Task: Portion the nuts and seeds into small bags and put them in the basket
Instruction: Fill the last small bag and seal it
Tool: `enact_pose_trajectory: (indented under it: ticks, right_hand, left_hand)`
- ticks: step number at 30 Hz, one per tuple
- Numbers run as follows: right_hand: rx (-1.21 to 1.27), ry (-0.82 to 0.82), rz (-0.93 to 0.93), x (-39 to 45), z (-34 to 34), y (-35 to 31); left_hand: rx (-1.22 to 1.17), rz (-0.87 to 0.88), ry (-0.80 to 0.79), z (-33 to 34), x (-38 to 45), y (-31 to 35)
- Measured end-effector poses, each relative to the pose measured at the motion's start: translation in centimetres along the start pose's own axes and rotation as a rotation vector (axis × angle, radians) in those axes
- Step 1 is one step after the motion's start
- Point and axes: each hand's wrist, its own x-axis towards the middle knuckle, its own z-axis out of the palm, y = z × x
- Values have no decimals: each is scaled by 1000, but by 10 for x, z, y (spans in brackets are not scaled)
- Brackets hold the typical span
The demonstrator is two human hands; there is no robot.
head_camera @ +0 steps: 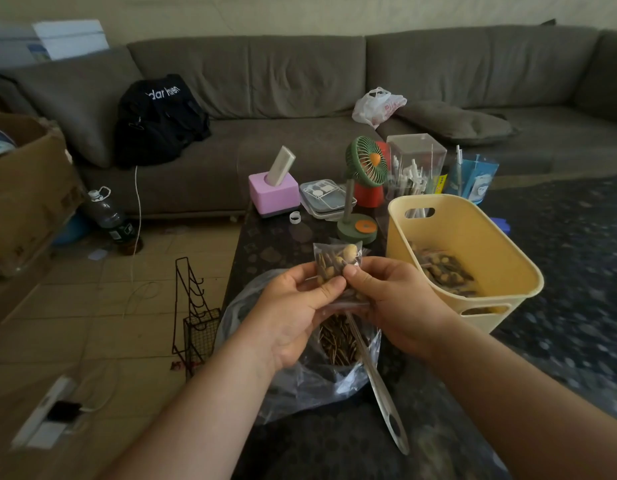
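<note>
- The lower edge of the small bag (338, 263) is hidden behind both thumbs, so whether its seal is closed cannot be told.
- The spoon's (376, 379) bowl is hidden under the hands; only its long metal handle shows, lying across the big bag (300, 379) toward the viewer.
- The contents of the basket (473, 237) are partly hidden by its near wall; dark seeds and pale nuts in clear packets show at the bottom.
- The left hand (293, 306) and right hand (393, 299) pinch the small bag between thumbs and curled fingers, holding it upright above the big bag, left of the basket.
- The small bag is clear plastic, holding striped seeds and pale, rounded nuts.
- The big bag is crinkled clear plastic, open, with a heap of striped seeds inside.
- The basket is smooth yellow plastic with slot handles, standing on the dark patterned table (265, 244).
- Behind the hands stand a green fan (366, 161), a pink box (274, 195), a flat tray (322, 199) and a clear container (416, 161) of white sticks.
- A grey sofa (300, 81) runs behind the table; a wire rack (192, 317) stands on the floor at left.
</note>
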Motion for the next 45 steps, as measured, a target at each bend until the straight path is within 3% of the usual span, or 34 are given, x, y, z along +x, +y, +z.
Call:
enact_pose_trajectory:
  ticks: [11,16,19,26,33,40,45]
  right_hand:
    - [-1,24,-38,0,2,-4]
    - [-71,71,-135,-3,2,-22]
    - [-118,97,-194,-7,-6,-51]
    - [-300,417,-268,-12,-65,-102]
    - [-382,503,-179,-5,-102,-101]
    - [-1179,591,-95,-1,-105,-79]
    - [-1288,700,-207,-2,-100,-75]
  left_hand:
    - [138,-1,8,0,-2,-4]
    - [-13,-18,-92,5,-4,1]
    - [-42,-64,-15,18,2,-1]
    - [369,-95,4,86,41,-19]
    - [565,-17,-47,106,58,-36]
    - [790,227,-13,101,7,-57]
    - [798,288,-35,100,-23,-79]
